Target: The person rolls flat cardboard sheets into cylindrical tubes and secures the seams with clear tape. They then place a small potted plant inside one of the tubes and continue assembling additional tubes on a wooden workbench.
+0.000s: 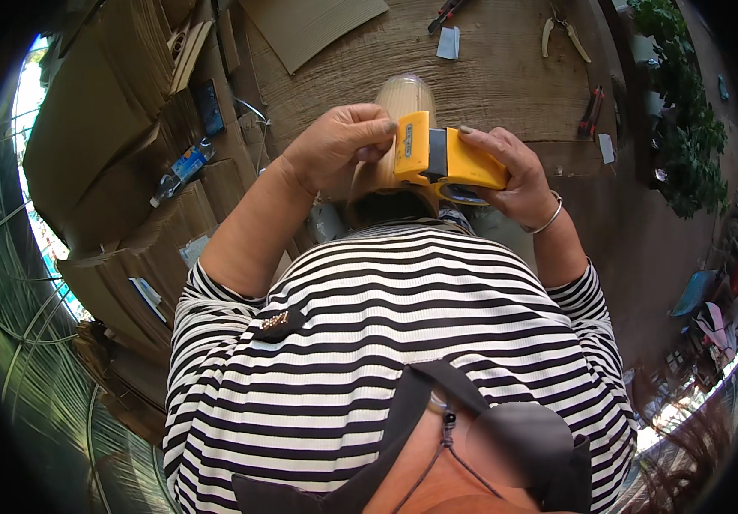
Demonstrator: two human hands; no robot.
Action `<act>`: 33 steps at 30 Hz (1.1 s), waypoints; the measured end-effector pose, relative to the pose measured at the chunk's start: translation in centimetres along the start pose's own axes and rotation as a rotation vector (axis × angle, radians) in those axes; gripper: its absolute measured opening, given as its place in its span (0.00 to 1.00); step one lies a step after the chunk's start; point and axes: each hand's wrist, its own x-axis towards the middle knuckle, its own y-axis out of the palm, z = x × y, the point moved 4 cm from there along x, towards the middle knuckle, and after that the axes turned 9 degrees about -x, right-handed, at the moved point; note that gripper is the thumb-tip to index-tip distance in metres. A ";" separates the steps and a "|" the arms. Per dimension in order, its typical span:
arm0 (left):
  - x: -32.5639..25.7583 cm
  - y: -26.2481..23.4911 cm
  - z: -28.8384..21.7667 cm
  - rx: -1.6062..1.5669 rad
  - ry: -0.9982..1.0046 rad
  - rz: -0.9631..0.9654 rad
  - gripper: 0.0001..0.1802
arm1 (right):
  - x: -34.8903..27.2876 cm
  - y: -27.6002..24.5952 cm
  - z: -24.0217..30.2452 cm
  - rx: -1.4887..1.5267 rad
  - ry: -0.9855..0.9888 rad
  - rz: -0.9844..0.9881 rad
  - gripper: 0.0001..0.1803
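Note:
A yellow tape dispenser (450,158) is held in front of my chest, over the near edge of a wooden table (506,77). My right hand (514,171) grips its body from the right. My left hand (339,146) curls around a large roll of tan packing tape (403,98) that sits against the dispenser's left end. The lower part of the roll is hidden behind my hands and my striped shirt.
On the table lie a corrugated cardboard sheet (313,26), pliers (561,30), red-handled tools (593,107) and small paper scraps (448,43). Stacks of flattened cardboard boxes (120,163) stand at the left. A leafy potted plant (686,128) is at the right.

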 end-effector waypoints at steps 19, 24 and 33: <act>0.3 1.6 -1.1 -0.051 0.142 -0.073 0.09 | 1.0 -1.4 2.3 -0.296 -0.167 -0.234 0.39; -1.9 -3.3 -3.1 -0.064 0.279 -0.286 0.06 | -0.8 -2.3 -1.5 0.148 0.194 -0.060 0.41; -7.1 -10.9 6.2 0.116 -0.155 -0.608 0.10 | -1.5 -0.5 -3.7 0.592 0.515 0.259 0.40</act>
